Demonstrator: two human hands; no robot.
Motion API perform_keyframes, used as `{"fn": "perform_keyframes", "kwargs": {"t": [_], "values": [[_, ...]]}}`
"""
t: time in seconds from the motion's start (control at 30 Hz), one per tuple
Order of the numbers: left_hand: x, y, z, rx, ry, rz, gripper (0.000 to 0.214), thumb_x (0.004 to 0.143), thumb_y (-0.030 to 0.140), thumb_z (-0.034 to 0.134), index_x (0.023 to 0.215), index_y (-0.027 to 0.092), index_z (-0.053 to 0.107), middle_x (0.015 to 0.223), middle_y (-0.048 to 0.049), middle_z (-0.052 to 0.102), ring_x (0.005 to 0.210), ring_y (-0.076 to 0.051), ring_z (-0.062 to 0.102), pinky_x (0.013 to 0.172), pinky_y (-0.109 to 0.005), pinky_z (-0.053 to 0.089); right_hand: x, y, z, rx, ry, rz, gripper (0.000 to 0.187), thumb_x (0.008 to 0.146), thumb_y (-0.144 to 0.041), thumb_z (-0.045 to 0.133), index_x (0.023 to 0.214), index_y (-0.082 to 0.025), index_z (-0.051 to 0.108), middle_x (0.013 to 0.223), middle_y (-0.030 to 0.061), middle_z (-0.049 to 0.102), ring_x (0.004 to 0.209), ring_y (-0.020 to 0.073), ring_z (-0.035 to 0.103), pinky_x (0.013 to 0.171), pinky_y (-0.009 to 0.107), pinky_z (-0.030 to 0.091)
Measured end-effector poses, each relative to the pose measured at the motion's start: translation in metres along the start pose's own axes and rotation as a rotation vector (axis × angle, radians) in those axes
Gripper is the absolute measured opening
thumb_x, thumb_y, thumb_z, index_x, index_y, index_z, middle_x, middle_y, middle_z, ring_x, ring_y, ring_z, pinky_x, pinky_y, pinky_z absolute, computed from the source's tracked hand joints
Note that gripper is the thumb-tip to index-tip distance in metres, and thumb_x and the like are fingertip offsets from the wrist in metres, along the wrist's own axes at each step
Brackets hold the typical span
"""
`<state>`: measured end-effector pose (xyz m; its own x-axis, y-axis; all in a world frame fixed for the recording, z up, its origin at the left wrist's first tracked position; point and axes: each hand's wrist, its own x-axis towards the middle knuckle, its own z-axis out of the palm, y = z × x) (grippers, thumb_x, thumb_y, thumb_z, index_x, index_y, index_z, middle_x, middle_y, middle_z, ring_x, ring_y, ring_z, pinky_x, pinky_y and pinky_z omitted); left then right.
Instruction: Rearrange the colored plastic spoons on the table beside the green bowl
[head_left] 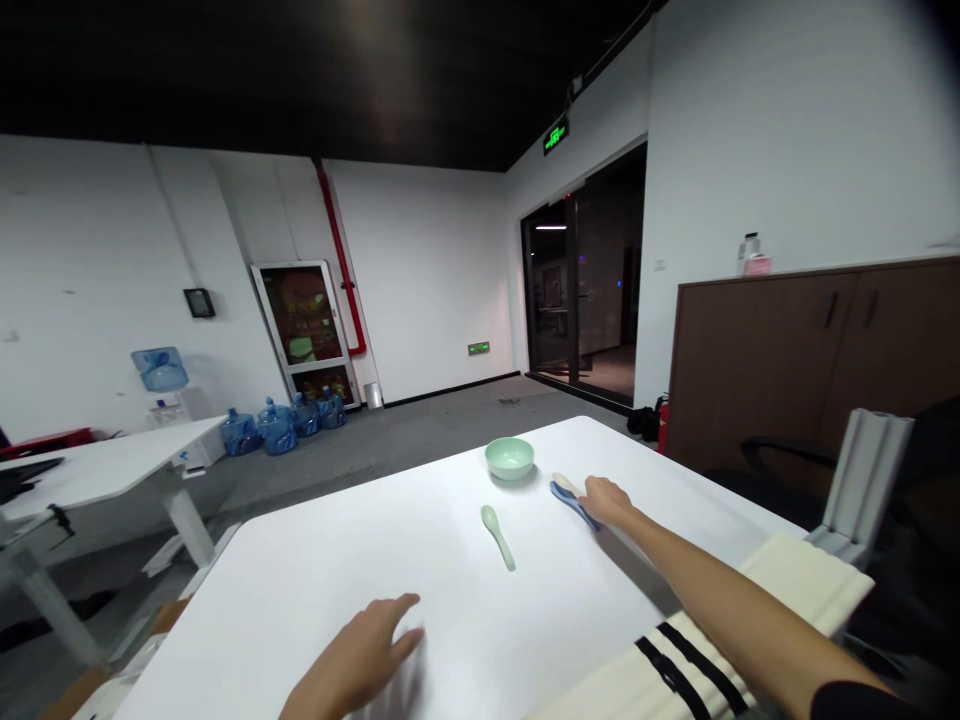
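My right hand is closed at the far right of the white table, with its fingers on the handle end of a cream spoon. Right beside and partly under that spoon is a blue spoon; whether my fingers also touch it is hard to see. A pale green spoon lies on the table between my two hands, its bowl end pointing away from me. Behind it stands a mint green bowl. Over the table's near left part, my left hand is open, thumb and forefinger apart, holding nothing.
The white table has a cream folded board or cloth with black straps along its near right edge, under my right forearm. A metal profile post rises at the right. Another white desk stands left, with blue water bottles beyond.
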<state>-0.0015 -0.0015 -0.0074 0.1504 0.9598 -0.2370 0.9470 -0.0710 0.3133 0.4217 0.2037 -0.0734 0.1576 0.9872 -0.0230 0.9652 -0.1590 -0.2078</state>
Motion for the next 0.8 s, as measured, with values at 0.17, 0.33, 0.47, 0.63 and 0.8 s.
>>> {"fn": "perform_keyframes", "kwargs": {"t": [0.17, 0.33, 0.47, 0.63, 0.8], "values": [[-0.0008, 0.0014, -0.0006, 0.023, -0.022, -0.009, 0.058, 0.088, 0.056, 0.039, 0.139, 0.029, 0.046, 0.135, -0.007, 0.056, 0.123, -0.026, 0.052, 0.104, -0.04, 0.038, -0.0011, -0.0004, -0.0016, -0.016, 0.006, -0.007, 0.032, 0.085, -0.035, 0.052, 0.105, -0.013, 0.064, 0.113, 0.0167, 0.066, 0.098, 0.0276, 0.064, 0.068, 0.03, 0.045], [0.0, 0.0015, -0.0012, 0.028, -0.025, -0.014, 0.059, 0.088, 0.057, 0.038, 0.14, 0.028, 0.045, 0.136, -0.0072, 0.056, 0.124, -0.026, 0.051, 0.104, -0.04, 0.038, -0.0023, -0.001, -0.0026, -0.013, 0.008, -0.001, 0.031, 0.085, -0.034, 0.052, 0.105, -0.013, 0.064, 0.112, 0.0167, 0.066, 0.098, 0.0264, 0.065, 0.068, 0.029, 0.044], [0.0021, -0.0013, 0.0004, -0.004, -0.029, -0.02, 0.061, 0.087, 0.058, 0.04, 0.14, 0.029, 0.044, 0.136, -0.0073, 0.055, 0.124, -0.027, 0.051, 0.104, -0.04, 0.038, -0.0012, -0.0004, -0.0008, -0.01, 0.014, -0.009, 0.03, 0.085, -0.034, 0.053, 0.104, -0.013, 0.065, 0.111, 0.0158, 0.067, 0.097, 0.0262, 0.065, 0.067, 0.029, 0.045], [0.0028, -0.0027, 0.002, -0.013, -0.011, -0.01, 0.061, 0.086, 0.058, 0.041, 0.139, 0.028, 0.046, 0.135, -0.0073, 0.056, 0.123, -0.027, 0.051, 0.104, -0.04, 0.037, 0.0012, -0.0001, 0.0017, 0.005, 0.019, -0.007, 0.03, 0.084, -0.034, 0.055, 0.103, -0.014, 0.065, 0.11, 0.0157, 0.067, 0.097, 0.0262, 0.065, 0.069, 0.028, 0.045], [0.0022, -0.0014, 0.0007, -0.001, -0.016, -0.006, 0.06, 0.087, 0.057, 0.04, 0.139, 0.028, 0.046, 0.136, -0.0073, 0.056, 0.124, -0.026, 0.051, 0.105, -0.04, 0.037, 0.0016, -0.0006, 0.0018, 0.002, 0.024, -0.005, 0.03, 0.085, -0.035, 0.053, 0.103, -0.014, 0.065, 0.111, 0.016, 0.067, 0.096, 0.0265, 0.065, 0.068, 0.029, 0.045]]}}
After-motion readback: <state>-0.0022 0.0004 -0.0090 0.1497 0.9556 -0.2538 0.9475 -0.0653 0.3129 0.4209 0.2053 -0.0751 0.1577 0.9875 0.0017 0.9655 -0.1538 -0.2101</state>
